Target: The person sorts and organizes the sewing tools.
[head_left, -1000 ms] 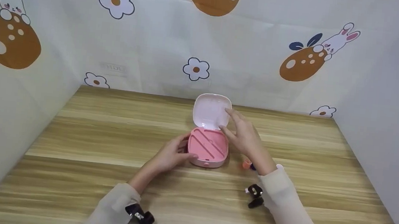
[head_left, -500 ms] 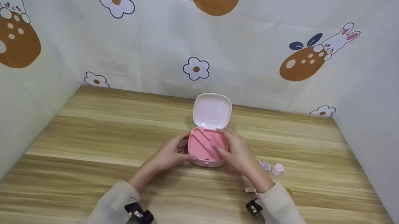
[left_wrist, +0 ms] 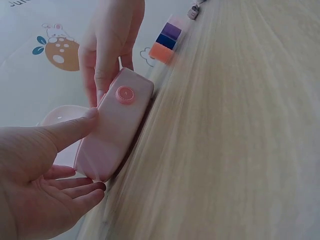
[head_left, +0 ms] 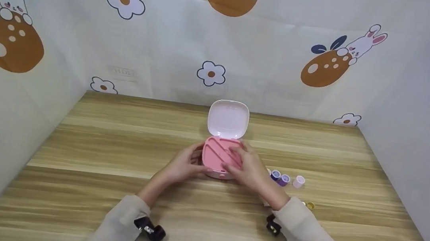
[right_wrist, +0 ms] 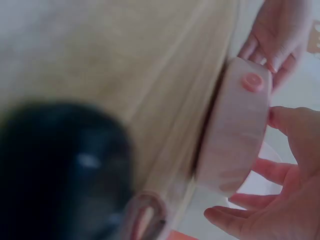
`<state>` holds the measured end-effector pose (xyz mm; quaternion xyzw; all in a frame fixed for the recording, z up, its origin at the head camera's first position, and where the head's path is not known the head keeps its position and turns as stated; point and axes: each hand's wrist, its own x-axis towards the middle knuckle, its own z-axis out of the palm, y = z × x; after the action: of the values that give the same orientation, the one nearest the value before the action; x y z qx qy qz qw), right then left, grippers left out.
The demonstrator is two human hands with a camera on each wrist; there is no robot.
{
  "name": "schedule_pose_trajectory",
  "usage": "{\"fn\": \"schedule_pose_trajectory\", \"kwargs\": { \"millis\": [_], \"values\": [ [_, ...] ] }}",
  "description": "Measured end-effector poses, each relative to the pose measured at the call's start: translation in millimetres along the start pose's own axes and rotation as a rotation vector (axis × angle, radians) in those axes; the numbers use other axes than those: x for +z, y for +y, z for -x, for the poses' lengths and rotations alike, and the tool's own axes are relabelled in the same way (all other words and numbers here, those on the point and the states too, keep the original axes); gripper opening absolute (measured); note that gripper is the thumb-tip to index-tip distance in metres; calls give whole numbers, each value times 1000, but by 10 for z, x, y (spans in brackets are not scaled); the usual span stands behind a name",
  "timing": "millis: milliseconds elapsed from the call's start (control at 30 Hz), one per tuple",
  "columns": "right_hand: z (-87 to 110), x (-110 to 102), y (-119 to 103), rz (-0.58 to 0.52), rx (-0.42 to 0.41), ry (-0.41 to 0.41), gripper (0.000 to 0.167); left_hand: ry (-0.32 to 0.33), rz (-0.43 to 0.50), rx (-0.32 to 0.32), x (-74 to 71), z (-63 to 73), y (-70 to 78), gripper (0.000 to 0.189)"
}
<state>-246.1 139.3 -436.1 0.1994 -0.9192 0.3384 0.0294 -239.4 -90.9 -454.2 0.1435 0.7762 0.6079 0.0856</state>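
Note:
A pale pink box (head_left: 220, 175) sits on the wooden table, its whitish lid (head_left: 228, 118) standing up at the back. Inside it lies a deeper pink tray (head_left: 215, 158) with slanting grooves. My left hand (head_left: 180, 167) holds the box's left side, thumb at the front edge and fingers along the side. Over the right part of the tray is my right hand (head_left: 251, 170), its fingers and thumb spread and touching the top. In the left wrist view a round pink button (left_wrist: 125, 94) shows on the box's front. The right hand covers part of the tray.
Right of the box stand small cylinders, a dark blue one (head_left: 275, 175), a purple one (head_left: 284, 180) and a pale pink one (head_left: 299, 181). An orange one (left_wrist: 161, 52) shows in the left wrist view. A yellow piece (head_left: 310, 205) lies nearer the right sleeve. A patterned cloth (head_left: 168, 31) encloses the table.
My right hand has moved down from the raised lid onto the right part of the tray, then slightly left. The small cylinders have come into sight. The left hand stays at the box.

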Motion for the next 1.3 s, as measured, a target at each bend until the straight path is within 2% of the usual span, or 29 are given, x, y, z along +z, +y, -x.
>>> {"fn": "schedule_pose_trajectory", "kwargs": {
  "millis": [333,633,867,1100,1300],
  "values": [
    [16,82,-86,34,49,57,49,-3,2,5,2,4,0,83],
    [1,143,-146,98,30,126,33,-17,2,27,-14,3,-33,82],
    [2,167,-181,97,68,136,35,-2,-3,8,-7,6,-14,82],
    [-7,174,-183,94,65,155,39,2,-6,10,1,7,-19,83],
    [1,154,-188,46,69,173,39,3,-3,12,0,10,-29,84]
  ]
}}
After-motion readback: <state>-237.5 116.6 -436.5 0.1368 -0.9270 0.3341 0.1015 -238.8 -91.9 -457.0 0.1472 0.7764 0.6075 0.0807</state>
